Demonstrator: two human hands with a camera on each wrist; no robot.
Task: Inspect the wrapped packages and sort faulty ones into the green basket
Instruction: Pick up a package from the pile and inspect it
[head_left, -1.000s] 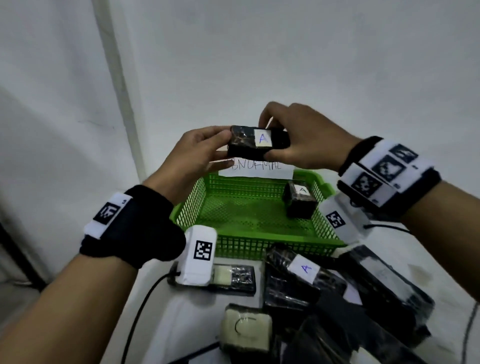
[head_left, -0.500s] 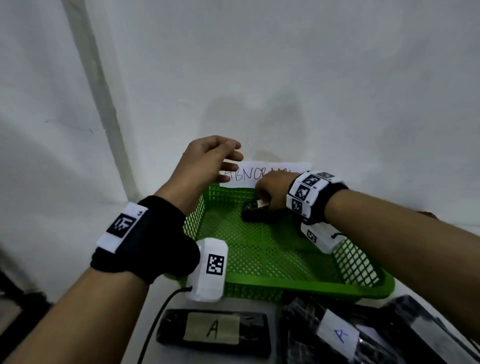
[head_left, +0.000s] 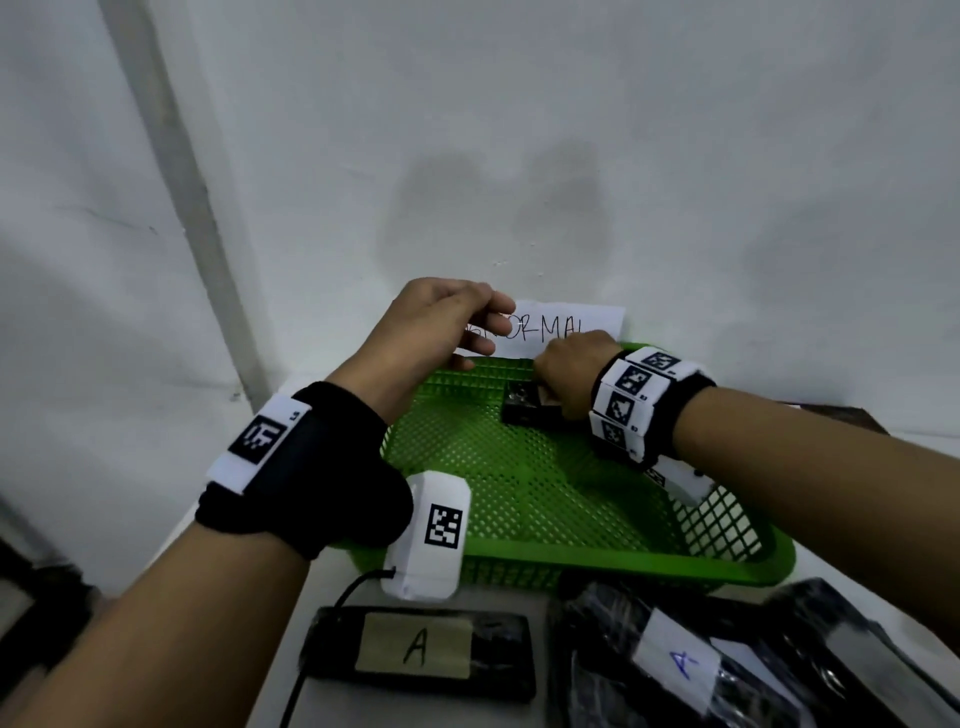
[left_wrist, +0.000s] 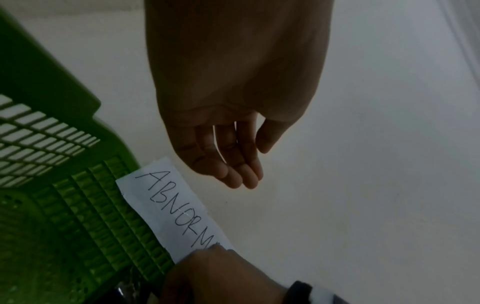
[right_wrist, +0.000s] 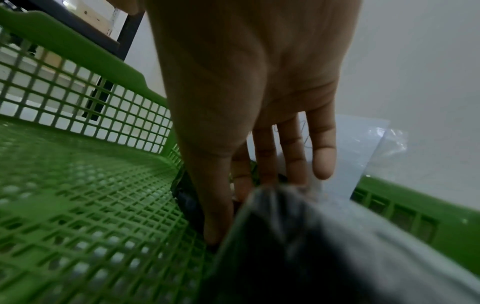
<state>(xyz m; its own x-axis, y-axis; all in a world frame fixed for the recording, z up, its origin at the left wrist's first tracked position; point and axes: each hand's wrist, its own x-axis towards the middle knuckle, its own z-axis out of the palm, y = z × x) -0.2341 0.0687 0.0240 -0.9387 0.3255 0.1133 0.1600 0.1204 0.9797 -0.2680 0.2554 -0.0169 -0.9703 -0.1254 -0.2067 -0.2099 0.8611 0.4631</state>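
A green mesh basket (head_left: 597, 558) stands against the wall. At its far side a small black wrapped package (head_left: 522, 408) lies on the mesh floor. My right hand (head_left: 566, 374) is down on it, thumb and fingers curled round its sides. In the right wrist view the right hand (right_wrist: 259, 164) reaches onto that package (right_wrist: 187, 199), and a second, blurred dark package (right_wrist: 324, 246) fills the foreground. My left hand (head_left: 457, 322) hovers over the basket's far left rim. In the left wrist view the left hand (left_wrist: 226, 156) hangs relaxed and empty.
A paper label reading ABNORMAL (head_left: 571, 325) hangs on the white wall behind the basket. In front of the basket lie a flat black package with a tan "A" label (head_left: 421, 649), a bulkier one with a white "A" label (head_left: 675, 665), and another (head_left: 857, 639) at the right.
A second ago both hands held the package up above the basket. The right hand has since lowered it to the basket floor; the left hand has let go and stays raised.
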